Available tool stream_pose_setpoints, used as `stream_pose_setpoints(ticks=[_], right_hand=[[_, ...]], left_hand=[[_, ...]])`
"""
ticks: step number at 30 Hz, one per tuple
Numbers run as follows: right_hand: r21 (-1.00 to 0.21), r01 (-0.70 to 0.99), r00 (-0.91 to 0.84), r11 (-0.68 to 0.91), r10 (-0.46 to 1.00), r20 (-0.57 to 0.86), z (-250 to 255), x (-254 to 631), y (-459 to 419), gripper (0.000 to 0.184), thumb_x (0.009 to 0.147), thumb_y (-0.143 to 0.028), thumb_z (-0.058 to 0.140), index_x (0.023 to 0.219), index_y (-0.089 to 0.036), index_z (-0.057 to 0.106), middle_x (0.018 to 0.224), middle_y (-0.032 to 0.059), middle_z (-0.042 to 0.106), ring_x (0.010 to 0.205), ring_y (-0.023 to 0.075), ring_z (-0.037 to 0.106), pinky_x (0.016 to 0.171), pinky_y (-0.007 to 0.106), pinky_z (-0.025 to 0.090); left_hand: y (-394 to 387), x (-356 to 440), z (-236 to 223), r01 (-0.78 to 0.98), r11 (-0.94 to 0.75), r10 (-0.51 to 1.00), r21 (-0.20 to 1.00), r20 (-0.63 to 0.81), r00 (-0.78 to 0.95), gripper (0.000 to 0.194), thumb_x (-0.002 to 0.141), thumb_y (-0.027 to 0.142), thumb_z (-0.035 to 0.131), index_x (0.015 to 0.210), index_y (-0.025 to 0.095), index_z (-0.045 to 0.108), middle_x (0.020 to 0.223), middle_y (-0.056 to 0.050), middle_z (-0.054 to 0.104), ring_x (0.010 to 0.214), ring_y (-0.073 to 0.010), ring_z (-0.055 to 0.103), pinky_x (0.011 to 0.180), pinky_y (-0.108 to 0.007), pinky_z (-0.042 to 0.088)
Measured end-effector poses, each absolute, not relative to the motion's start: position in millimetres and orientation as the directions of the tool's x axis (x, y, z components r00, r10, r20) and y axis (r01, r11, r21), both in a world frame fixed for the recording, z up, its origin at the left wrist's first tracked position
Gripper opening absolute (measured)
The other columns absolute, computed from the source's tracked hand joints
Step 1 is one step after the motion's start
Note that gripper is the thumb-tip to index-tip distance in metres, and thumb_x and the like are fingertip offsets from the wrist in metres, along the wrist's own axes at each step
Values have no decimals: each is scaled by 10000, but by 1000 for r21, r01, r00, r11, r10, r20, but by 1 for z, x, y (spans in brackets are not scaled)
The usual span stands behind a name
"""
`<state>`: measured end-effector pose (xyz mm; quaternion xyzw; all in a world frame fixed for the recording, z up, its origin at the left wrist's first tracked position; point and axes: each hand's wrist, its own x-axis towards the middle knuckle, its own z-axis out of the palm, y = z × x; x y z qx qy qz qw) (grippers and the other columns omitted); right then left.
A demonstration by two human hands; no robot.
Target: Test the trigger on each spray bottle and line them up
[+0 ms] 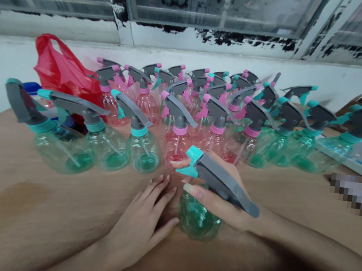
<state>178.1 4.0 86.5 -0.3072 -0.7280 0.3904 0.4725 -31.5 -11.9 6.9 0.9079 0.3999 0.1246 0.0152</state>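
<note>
Table (69,209) packed with spray bottles (177,141), sprayer heads (219,109) on!
The rows stand at twelve o'clock; the green-tinted bottle (199,219) at five, seemingly fully assembled, sits gripped in the right hand (226,209). The left hand (143,216) lies flat at seven, empty. What's left can't be told.

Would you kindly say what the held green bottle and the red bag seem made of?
Held green bottle: probably glossy, tinted plastic; it is see-through, with bright highlights. Red bag: likely thin, softly shiny plastic film, judging by creases and looped handle.
</note>
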Motion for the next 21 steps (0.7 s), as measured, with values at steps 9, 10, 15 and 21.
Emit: stream_pose_setpoints(ticks=[9,10,15,21], right_hand=[[-846,76,-374,527,802,466,86,179,4,183,804,-295,630,935,-191,557,809,44,663,670,156,624,642,311,547],[-840,80,-376,536,797,472,87,179,4,187,803,-296,630,937,-187,560,805,45,660,672,158,623,644,316,545],[-798,114,-362,591,773,521,88,179,6,150,811,-272,622,898,-152,598,758,33,629,644,142,597,602,292,508],[-805,141,-390,576,780,489,91,180,7,114,816,-273,618,806,-164,587,732,13,586,644,125,573,612,274,474]], left_hand=[[-11,-31,4,721,-683,723,114,245,646,529,942,385,547,1385,117,443,1434,-181,462,1331,-356,405,1025,-545,411],[-11,-32,4,722,-681,725,118,247,643,524,942,384,545,1384,122,444,1434,-178,462,1331,-355,406,1022,-544,415],[-13,-32,5,724,-682,721,104,262,642,515,943,387,540,1372,116,450,1443,-185,450,1331,-362,406,1018,-548,420],[-12,-33,5,721,-687,718,92,238,654,536,946,398,541,1382,106,433,1442,-193,448,1340,-365,393,1009,-552,427]])
